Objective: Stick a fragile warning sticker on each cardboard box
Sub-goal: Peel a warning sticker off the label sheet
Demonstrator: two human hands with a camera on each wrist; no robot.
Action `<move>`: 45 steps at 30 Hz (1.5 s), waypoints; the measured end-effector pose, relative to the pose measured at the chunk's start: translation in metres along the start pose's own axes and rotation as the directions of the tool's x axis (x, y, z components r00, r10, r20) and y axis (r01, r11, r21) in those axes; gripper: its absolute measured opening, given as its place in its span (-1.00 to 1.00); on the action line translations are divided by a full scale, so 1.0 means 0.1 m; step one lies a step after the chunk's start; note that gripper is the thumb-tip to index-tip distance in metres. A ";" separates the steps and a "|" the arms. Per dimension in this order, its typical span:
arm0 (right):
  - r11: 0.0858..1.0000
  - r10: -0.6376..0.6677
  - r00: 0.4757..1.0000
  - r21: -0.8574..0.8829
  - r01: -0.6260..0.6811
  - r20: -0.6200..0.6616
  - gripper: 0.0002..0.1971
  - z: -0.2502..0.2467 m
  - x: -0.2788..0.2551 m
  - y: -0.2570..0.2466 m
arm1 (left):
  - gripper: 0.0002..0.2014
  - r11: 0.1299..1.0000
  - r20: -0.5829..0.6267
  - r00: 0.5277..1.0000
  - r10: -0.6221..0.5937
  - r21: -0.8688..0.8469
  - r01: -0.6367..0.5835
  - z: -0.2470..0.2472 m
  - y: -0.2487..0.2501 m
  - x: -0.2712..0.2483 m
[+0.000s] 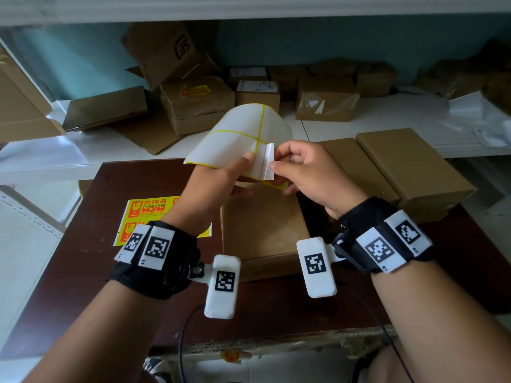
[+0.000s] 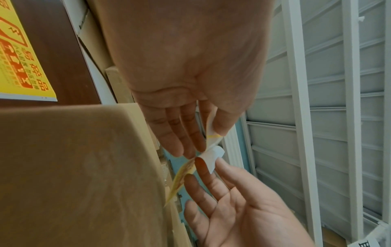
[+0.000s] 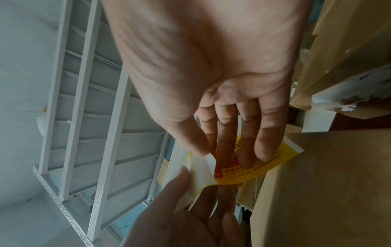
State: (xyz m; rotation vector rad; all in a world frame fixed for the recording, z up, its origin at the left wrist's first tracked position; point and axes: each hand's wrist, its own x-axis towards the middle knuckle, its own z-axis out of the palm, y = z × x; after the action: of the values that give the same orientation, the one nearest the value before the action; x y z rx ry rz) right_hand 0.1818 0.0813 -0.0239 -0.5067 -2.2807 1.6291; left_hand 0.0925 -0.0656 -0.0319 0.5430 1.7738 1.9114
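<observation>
Sticker sheet is being held curled above the cardboard box on the tabletop, pinched in the grip of the left hand. A peeled corner is being nipped between thumb and fingertips of the right hand. If the corner is being pulled too fast, the sticker is likely to be torn or folded onto itself.
</observation>
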 end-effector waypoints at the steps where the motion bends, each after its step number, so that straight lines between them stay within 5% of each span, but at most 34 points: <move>1: 1.000 -0.001 1.000 0.013 0.001 0.004 -0.92 0.00 0.00 0.00 | -0.83 1.000 0.011 1.000 0.012 0.010 -0.012 0.00 0.01 -0.01; 15: 0.996 0.021 0.996 0.084 -0.028 0.083 -0.87 0.00 -0.06 -0.05 | -0.82 0.982 0.064 0.988 0.138 0.122 -0.145 -0.01 -0.02 -0.02; 45: 0.976 0.105 0.994 0.187 -0.110 0.032 -0.91 -0.06 -0.02 -0.02 | -0.79 0.998 0.019 1.000 -0.009 -0.064 0.010 -0.05 -0.04 0.04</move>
State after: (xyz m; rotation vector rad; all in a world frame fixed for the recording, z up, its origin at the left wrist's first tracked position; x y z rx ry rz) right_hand 0.1856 0.0846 -0.0202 -0.5764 -2.1178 1.8891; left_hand 0.0868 -0.0671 -0.0366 0.5268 1.6949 1.9431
